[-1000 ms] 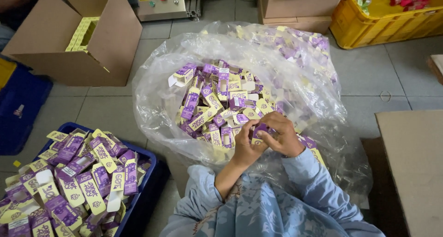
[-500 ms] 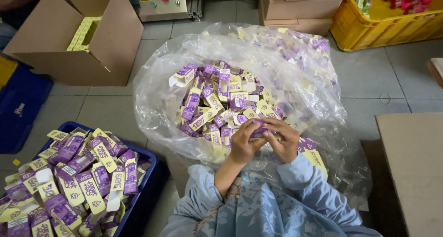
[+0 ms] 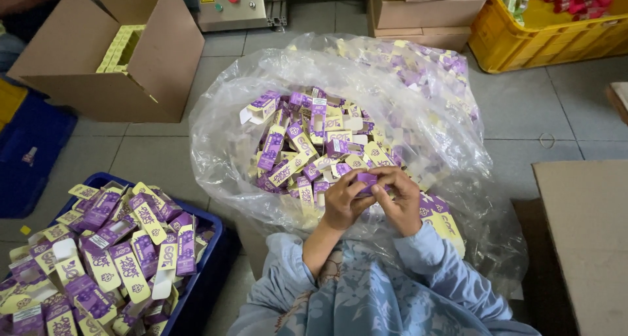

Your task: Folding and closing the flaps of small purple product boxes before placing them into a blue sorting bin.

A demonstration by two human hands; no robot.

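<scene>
Purple carton (image 3: 367, 181) pinched between left hand (image 3: 343, 204) and right hand (image 3: 400, 202) over clear bag (image 3: 216, 123); too much squeeze likely creases flap, loose grip drops it among heap.

The small purple carton (image 3: 366, 179) is mostly covered by the fingers (image 3: 353, 191) of both hands. Beyond the fingers, cartons deep in the clear plastic bag (image 3: 418, 107) blur behind its film. Left of the fingers, the blue crate (image 3: 208, 257) is cut off by the edge.
</scene>
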